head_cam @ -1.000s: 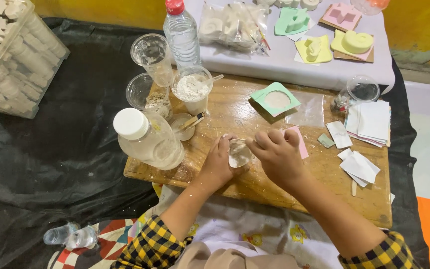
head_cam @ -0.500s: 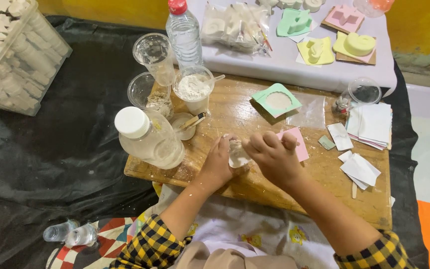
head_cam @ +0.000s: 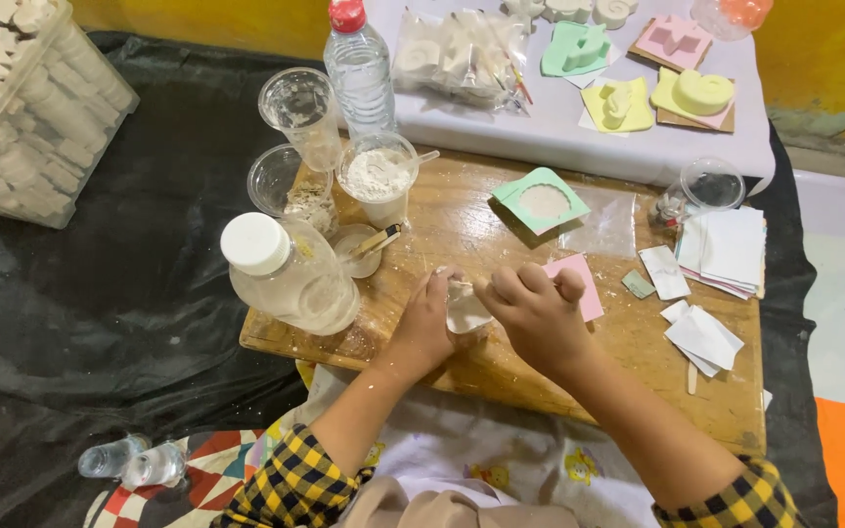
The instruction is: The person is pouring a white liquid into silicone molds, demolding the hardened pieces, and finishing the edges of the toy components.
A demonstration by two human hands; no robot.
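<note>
Left hand: I see my left hand (head_cam: 429, 323) curled around the near side of a small clear plastic cup with white paste inside (head_cam: 464, 311), grasping it against the board.
Right hand: my right hand (head_cam: 537, 311) is bent over the same cup from the other side, fingers (head_cam: 511, 286) folded at its rim; whether they pinch the cup or something inside it, I cannot tell.
Cup position: it sits on the pale wooden board (head_cam: 501, 372), between both hands, near the board's middle.
Left of the hands: a big clear plastic jar with a white lid (head_cam: 286, 272) lies tilted just beside my left wrist, crowding that side.
Behind: a clear cup of white powder (head_cam: 378, 181), a small dish with a wooden stick (head_cam: 362, 249) and an empty clear cup (head_cam: 302, 112) stand close together, with a clear water bottle with a red cap (head_cam: 358, 64) further back.
Right of the hands: a pink square card (head_cam: 582, 284) lies partly under my right fingers; a green square mould with a round white filling (head_cam: 541, 200) is beyond it, and a stack of white paper squares (head_cam: 726, 249) lies well apart.
</note>
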